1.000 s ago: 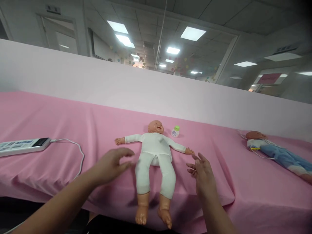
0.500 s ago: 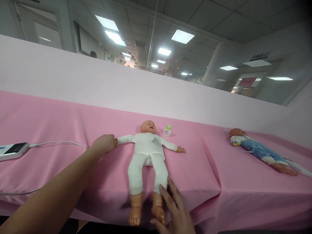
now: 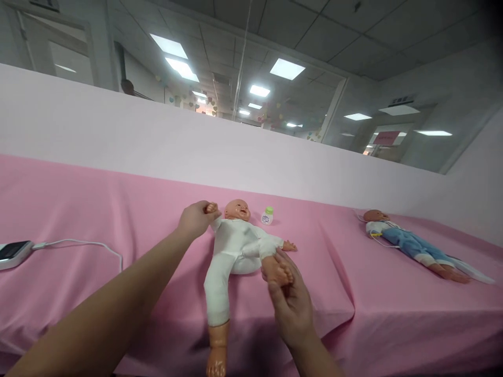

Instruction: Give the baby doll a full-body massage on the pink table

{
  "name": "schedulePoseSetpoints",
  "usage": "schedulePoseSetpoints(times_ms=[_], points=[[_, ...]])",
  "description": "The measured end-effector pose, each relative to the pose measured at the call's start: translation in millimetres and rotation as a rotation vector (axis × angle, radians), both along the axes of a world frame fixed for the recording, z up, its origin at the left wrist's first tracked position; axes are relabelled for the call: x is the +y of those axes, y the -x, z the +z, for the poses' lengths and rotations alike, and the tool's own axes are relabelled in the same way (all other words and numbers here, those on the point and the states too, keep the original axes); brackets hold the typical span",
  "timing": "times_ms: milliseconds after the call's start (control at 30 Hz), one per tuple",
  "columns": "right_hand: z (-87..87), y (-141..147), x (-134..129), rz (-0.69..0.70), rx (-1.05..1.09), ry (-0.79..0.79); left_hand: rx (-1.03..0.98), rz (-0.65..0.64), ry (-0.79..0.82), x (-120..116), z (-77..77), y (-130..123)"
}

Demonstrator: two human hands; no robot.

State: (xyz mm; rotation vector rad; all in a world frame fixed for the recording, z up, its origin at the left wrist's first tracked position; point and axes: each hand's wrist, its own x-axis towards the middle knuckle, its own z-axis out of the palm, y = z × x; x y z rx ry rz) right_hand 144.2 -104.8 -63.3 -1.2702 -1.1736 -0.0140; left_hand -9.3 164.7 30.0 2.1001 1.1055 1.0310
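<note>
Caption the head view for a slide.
Left hand raises the white-suited doll by its arm while right hand bends its foot up, on a pink-covered table.

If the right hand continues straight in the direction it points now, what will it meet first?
The right hand, shut on the doll's bare foot, points up and away toward the white-clothed plastic baby doll. It would probably meet the doll's belly first; depth is unclear.

The left hand [image 3: 195, 219] is reaching far forward on an outstretched bare forearm, fingers curled closed in a grip. The right hand [image 3: 288, 298] is sitting nearer, palm turned up, fingers wrapping closed, wrist bent.
</note>
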Motion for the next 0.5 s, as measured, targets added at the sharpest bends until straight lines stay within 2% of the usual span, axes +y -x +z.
schedulePoseSetpoints(times_ms=[133,267,367,433,500], points=[[25.2,-1,34,-0.01,-0.097,0.105,-0.004,-0.182,-0.048,-19,-19.4,-34],[23.7,-9,69,0.062,-0.07,0.181,0.136,-0.32,-0.201,-29,-46.2,-41],[16.2,-14,88,0.124,0.033,0.161,0.136,-0.331,-0.235,-28,-56.2,-36],[14.7,-13,91,0.157,0.104,0.145,0.078,-0.297,-0.165,-21,-59.4,-31],[16.5,-11,84,0.169,0.147,0.142,-0.005,-0.217,-0.091,-11,-62.6,-27]])
